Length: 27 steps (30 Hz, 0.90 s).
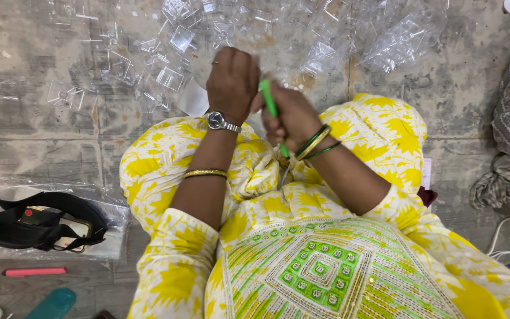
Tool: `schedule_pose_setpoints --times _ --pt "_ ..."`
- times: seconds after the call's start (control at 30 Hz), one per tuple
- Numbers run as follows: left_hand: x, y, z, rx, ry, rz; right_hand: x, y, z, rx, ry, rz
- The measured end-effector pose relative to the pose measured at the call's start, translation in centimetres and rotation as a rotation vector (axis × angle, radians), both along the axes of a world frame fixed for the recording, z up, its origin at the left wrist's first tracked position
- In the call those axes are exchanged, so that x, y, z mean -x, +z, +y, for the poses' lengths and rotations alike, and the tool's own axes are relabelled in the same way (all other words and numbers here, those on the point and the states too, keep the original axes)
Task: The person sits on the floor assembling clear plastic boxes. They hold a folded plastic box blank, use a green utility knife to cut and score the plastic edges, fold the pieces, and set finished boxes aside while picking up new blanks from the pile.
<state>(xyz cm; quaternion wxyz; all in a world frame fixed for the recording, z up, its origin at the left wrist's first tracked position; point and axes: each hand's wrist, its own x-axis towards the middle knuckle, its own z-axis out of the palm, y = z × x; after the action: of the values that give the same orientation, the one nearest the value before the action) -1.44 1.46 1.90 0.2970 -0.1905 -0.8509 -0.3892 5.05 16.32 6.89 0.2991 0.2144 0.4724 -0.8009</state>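
- The left hand (231, 82), at the upper centre of the frame, was curled into a closed grip just above the lap; what it held could not be made out.
- The right hand (287, 118), touching it on the right, had its grip closed around a green tool (270, 100) that ran slanting down through the fist.
- A silver wristwatch (218, 121) and a gold bangle (205, 173) sat on the left forearm; green and gold bangles (315, 142) circled the right wrist.
- Clear plastic pieces (172, 59) lay scattered on the stone floor (42, 130) across the top of the frame.
- At the lower left lay a black strap (13, 227) on a clear bag, with a pink pen (33, 272) below it.
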Motion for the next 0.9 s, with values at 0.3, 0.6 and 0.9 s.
schedule_pose_setpoints --times 0.3,0.6,0.9 --pt "1.0 -1.0 -0.2 -0.382 0.043 -0.103 1.5 -1.6 5.5 0.094 -0.27 -0.03" --pt "0.2 -0.8 -0.2 -0.19 -0.053 -0.157 1.2 -0.9 1.4 -0.123 -0.077 -0.053" --pt "1.2 -1.9 -0.3 -0.602 -0.096 -0.917 1.1 -1.4 2.0 -0.476 -0.443 0.49"
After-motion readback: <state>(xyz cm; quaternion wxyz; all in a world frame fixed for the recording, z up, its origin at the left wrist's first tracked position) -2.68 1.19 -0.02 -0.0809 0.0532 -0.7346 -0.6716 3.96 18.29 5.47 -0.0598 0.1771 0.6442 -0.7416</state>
